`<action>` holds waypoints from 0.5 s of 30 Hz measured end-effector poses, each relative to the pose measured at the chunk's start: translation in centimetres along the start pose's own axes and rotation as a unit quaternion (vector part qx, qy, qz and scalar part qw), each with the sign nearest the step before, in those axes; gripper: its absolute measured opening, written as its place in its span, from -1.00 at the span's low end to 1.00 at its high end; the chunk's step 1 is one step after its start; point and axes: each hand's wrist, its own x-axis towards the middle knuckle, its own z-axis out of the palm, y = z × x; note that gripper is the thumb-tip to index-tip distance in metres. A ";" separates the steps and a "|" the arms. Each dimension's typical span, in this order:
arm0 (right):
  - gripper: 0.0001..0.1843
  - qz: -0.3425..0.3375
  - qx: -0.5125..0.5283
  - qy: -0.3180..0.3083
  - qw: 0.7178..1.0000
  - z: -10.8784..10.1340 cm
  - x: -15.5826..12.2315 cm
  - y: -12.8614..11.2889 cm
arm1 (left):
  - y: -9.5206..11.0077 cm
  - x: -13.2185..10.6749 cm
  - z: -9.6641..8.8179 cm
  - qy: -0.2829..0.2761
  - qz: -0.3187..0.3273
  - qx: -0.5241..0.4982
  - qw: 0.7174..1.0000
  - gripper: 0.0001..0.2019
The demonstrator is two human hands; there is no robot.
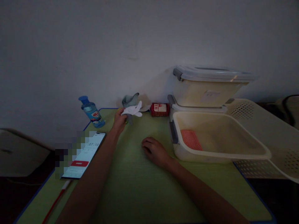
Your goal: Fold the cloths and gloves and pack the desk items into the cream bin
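Observation:
Near the far edge of the green table (pixel 140 189), my left hand (pixel 119 121) is closed on a white glove (pixel 133 110). The glove's fingers stick out to the right, and a bit of grey fabric hangs below it. Just behind is a grey-green glove (pixel 130 100) with a dark tip, close to the wall. A yellow edge shows beside my left fingers, mostly hidden. My right hand (pixel 155 151) rests on the tabletop left of the open tub, its fingers loosely curled with nothing seen in them.
An open cream tub (pixel 221 155) holds a folded pink cloth (pixel 191 139). Behind it stands a lidded box (pixel 198 91); a perforated white basket (pixel 268 119) is at right. A red package (pixel 159 109) lies by the wall. Left are a blue bottle (pixel 92 114) and a phone (pixel 91 152) on a red cable.

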 end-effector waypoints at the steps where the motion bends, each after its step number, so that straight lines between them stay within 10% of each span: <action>1: -0.84 0.000 0.000 0.000 1.000 0.0 0.0 0.0 | -0.3 -0.1 0.3 -0.025 0.008 0.042 0.999 -0.77; 11: -0.84 0.004 0.008 -0.006 1.000 0.0 0.0 -0.1 | 1.1 -2.0 1.2 -0.325 0.052 0.318 0.889 -0.44; 15: -0.83 0.006 0.019 -0.012 1.000 -0.1 0.0 -0.1 | 3.4 -0.2 -0.4 -0.331 0.129 0.390 0.850 -0.32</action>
